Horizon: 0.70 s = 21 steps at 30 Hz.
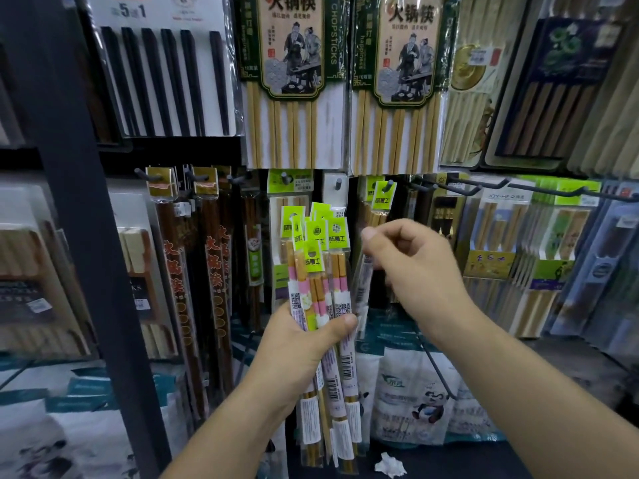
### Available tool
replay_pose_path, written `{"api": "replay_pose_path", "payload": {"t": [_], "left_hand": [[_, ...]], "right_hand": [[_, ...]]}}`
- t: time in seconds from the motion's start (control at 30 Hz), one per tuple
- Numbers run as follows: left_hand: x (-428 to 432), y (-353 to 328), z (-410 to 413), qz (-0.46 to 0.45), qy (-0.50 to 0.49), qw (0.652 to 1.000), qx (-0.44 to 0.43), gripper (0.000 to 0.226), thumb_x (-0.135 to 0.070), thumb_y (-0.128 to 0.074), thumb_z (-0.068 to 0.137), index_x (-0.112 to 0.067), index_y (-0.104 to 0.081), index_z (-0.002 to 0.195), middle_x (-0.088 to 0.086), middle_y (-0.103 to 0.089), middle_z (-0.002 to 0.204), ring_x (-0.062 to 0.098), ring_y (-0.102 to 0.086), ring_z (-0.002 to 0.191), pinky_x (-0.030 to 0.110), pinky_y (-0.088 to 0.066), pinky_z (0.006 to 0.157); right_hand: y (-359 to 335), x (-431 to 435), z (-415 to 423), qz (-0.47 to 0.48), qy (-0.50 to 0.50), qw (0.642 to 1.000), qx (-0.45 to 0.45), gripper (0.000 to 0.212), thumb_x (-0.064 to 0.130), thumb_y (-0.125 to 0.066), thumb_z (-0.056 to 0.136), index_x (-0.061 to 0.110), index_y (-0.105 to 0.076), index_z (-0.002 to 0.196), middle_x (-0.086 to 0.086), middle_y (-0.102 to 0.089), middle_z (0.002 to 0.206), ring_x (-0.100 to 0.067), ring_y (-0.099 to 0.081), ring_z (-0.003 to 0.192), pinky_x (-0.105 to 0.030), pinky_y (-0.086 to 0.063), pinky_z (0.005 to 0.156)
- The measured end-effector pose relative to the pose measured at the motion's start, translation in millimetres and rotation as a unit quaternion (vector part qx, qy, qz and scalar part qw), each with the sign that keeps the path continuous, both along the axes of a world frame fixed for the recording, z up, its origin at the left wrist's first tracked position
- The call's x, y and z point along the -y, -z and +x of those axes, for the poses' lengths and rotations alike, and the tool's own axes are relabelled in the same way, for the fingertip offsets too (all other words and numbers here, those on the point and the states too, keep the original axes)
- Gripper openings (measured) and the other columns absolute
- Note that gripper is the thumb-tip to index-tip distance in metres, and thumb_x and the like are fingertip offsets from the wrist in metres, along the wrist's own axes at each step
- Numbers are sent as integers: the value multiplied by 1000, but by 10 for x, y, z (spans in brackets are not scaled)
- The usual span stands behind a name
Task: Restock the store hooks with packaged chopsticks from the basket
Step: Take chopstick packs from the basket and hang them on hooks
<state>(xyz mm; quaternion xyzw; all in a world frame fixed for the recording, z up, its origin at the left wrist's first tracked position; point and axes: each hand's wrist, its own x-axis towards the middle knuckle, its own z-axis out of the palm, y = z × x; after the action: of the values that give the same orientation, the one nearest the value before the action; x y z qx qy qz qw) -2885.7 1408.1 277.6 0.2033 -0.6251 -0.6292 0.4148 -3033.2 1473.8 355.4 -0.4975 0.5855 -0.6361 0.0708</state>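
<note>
Head view: left hand [294, 347] wrapped tight around the middle of a fanned bundle of chopstick packs [320, 288], green header tabs upward, held in front of the display wall. Right hand [415, 267] just beside it, thumb and fingertips pinched on one clear pack [363, 285], below an empty hook [338, 184] and another hook [389, 184] carrying a matching green-tabbed pack [383, 198].

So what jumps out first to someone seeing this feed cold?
The left hand at centre, gripping a fan of green-topped chopstick packs. Beside it, the right hand pinches a single pack. Above hang two large hotpot chopstick packs, with a bare hook just below them.
</note>
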Motion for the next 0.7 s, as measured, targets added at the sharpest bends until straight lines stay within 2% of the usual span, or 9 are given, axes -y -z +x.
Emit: {"api": "replay_pose_path", "payload": {"t": [0.07,0.17,0.23,0.3,0.4,0.47,0.57,0.63,0.7], "left_hand": [[-3,6,-6,-13,12,1000,-6,27,-19,-81,87,-36,-76,107,-2,-79,111,18,-74,106,36,-59,91],[-7,9,-14,-24,14,1000,-7,31,-28,-80,81,-37,-75,110,-3,-78,114,17,-73,109,40,-56,95],[6,13,-12,-17,13,1000,-8,28,-29,-81,80,-35,-76,107,-1,-79,111,18,-74,107,37,-58,92],[31,16,-5,5,-2,1000,-15,25,-30,-86,79,-25,-77,101,5,-79,106,21,-75,102,31,-61,82],[76,35,6,71,-25,997,-25,23,-21,-83,81,-10,-72,98,9,-78,97,23,-76,92,37,-64,74],[85,34,15,92,-27,995,-29,8,-11,-79,86,-14,-73,92,5,-76,86,22,-76,82,36,-63,68],[74,15,33,90,-24,995,-24,20,-9,-75,90,-25,-77,79,7,-72,83,28,-71,76,33,-62,65],[66,13,40,88,-20,996,-23,18,-9,-75,91,-26,-79,86,8,-73,86,27,-72,77,32,-61,64],[60,21,41,82,-20,996,-22,17,-10,-73,92,-25,-78,99,4,-76,87,19,-73,76,31,-61,65]], "right_hand": [[36,-7,97,12,-35,999,-36,10,29,-72,92,24,-73,84,5,-70,79,0,-62,69,-12,-49,62],[50,18,153,15,-24,997,-66,12,21,-70,94,21,-71,83,6,-67,76,2,-58,67,-12,-48,63],[14,29,143,7,-16,999,-45,13,19,-68,95,20,-71,83,3,-68,77,-3,-61,69,-16,-51,66],[-51,32,95,-18,-6,1000,2,16,18,-66,97,20,-71,81,0,-70,76,-9,-63,69,-21,-55,67],[-189,35,1,-56,25,997,54,21,20,-63,98,18,-70,79,-3,-69,70,-8,-61,62,-19,-52,58],[-262,55,-55,-65,41,994,76,23,22,-63,99,14,-69,79,-1,-66,65,-6,-59,57,-17,-48,54],[-310,107,-113,-54,62,993,83,25,25,-63,99,9,-69,80,3,-63,63,-5,-58,57,-16,-48,56],[-315,138,-145,-48,65,993,86,26,27,-64,99,8,-69,81,-1,-64,68,-9,-59,62,-20,-49,59],[-308,160,-162,-47,66,993,90,26,27,-64,99,9,-69,81,-6,-66,72,-12,-59,65,-21,-49,61]]}}
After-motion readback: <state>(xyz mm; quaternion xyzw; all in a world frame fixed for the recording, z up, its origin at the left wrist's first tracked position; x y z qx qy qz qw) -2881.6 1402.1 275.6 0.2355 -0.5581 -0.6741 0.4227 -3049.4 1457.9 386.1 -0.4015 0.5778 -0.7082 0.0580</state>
